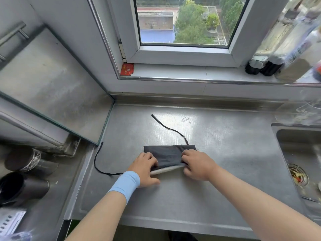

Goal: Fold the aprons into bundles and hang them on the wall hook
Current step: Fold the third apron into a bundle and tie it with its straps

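Gripping the apron [167, 156] at both ends, I have it on the counter [225, 153] as a short dark rectangle, lying straight in front of me, well clear of the sink [298, 153] on my right. My left hand [145, 168], the one with the blue wristband [126, 184], curls its fingers over the left end with the thumb low at the near edge. My right hand [197, 165] pinches the right end in the same way. Both hands are closed on cloth, neither is free.

I hold the 2 ends at once so the layers cannot slide apart. A pale inner layer shows along the near edge, lifted a little off the steel, which I judge to be the fold in hand: the near edge coming up to go over the far one and make the bundle narrower.

2 straps trail loose. The far strap [166, 127] leaves the right far corner and runs away toward the window [184, 21]. The left strap [97, 162] loops out past my left wrist toward the counter's left edge. I leave them out of the fold because they look like the only thing to tie the bundle with, and to hang it by.

By my reckoning the folding is well along but the bundle is not tied, and no hook is in view from here. The thin cloth could spring open if either pinch lets go early, so the next move calls for 1 hand pressing down while the other gathers a strap.
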Demonstrator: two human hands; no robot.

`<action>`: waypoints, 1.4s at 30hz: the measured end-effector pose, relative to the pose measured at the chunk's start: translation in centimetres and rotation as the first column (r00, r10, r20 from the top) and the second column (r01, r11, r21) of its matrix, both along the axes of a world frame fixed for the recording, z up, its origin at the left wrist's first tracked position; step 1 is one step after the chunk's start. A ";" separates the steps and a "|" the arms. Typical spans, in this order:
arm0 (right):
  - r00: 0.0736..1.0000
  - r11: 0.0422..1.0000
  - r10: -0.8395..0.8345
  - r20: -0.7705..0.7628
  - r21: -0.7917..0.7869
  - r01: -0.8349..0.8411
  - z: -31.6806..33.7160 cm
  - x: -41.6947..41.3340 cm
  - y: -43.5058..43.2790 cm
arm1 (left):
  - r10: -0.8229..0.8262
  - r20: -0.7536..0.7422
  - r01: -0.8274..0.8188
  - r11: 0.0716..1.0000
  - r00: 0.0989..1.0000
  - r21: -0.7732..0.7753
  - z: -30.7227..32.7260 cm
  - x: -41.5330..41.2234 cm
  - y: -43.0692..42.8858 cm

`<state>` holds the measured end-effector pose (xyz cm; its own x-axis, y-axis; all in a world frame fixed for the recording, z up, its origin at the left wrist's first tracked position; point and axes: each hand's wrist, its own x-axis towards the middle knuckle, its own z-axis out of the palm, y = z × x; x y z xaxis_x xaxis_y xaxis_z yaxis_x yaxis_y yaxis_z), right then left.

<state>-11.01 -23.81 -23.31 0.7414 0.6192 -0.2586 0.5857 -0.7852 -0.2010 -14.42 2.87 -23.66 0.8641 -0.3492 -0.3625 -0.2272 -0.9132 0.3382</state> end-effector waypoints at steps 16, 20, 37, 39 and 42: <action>0.795 0.803 -0.529 -0.298 0.129 0.582 0.0 4.7 -0.3 | 0.452 -0.040 -0.447 0.890 0.891 0.092 0.5 6.3 -0.1; 0.874 0.881 -0.474 -0.108 -0.044 0.472 0.2 4.7 1.1 | 0.209 0.359 -0.254 0.964 0.910 0.083 -0.4 5.6 -2.7; 0.996 0.996 -0.087 0.006 0.004 0.087 -4.2 2.9 -0.4 | 0.061 0.127 -0.065 0.997 0.990 0.029 -2.5 4.1 -2.3; 0.995 0.995 -0.094 -0.027 0.022 0.094 -4.0 3.1 -0.3 | 0.069 0.168 -0.092 0.986 0.983 0.137 -2.2 4.4 -1.6; 0.995 0.997 -0.082 -0.062 0.008 0.083 -3.5 3.1 -0.1 | 0.123 0.249 -0.158 0.979 0.961 0.126 -1.1 4.5 -2.5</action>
